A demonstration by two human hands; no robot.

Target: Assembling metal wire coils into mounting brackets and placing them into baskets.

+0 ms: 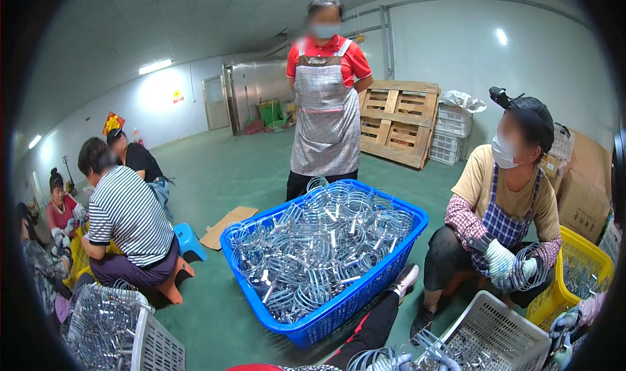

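Note:
At the lower edge, partly cut off, my gloved left hand [400, 363] is closed around several thin metal hose clamps [367, 360]. Just right of it, my gloved right hand [447, 363] grips more of these steel rings [427, 343]. Both hands are close together, beside a white slotted crate [529, 337] with small metal parts inside. Ahead of me, a large blue basket [336, 325] is heaped with loose ring clamps [319, 240].
A seated co-worker [505, 201] at right holds clamps beside a yellow basket [600, 257]. Another gloved hand [564, 332] shows at the right edge. A person in an apron [326, 123] stands beyond. Left are a full white crate [156, 345], stools and seated people. Pallets [398, 120] lean behind.

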